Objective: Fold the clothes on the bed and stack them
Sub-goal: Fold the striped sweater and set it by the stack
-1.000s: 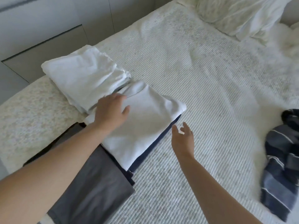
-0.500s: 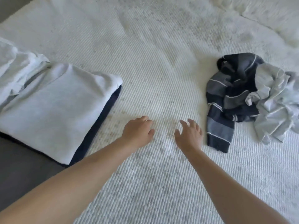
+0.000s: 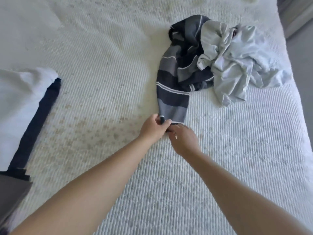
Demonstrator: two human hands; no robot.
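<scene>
From the head camera, your left hand [image 3: 155,128] pinches the near end of the striped garment [image 3: 179,78], fingers curled round the dark hem, and your right hand [image 3: 183,139] sits right against it at the same hem; its fingertips are hidden behind the hand, so you cannot tell whether it grasps the cloth or only touches it. The likeliest trouble is that the far end of the striped garment is tangled with the crumpled pale grey garment [image 3: 237,65], which lies partly on top of it. If you pull the hem toward you now, the grey piece may well drag along or slide toward the bed's right edge, which is near it. A grip this close to one corner may also let the cloth twist as it lifts, leaving you hunting for seams. The striped garment lies right of middle on the white ribbed bedcover [image 3: 105,68], stretched from your hands up to the heap, in dark, mid-grey and thin white bands, bunched at the far end. The folded stack [image 3: 20,99], white over navy, sits well apart at the left edge.
</scene>
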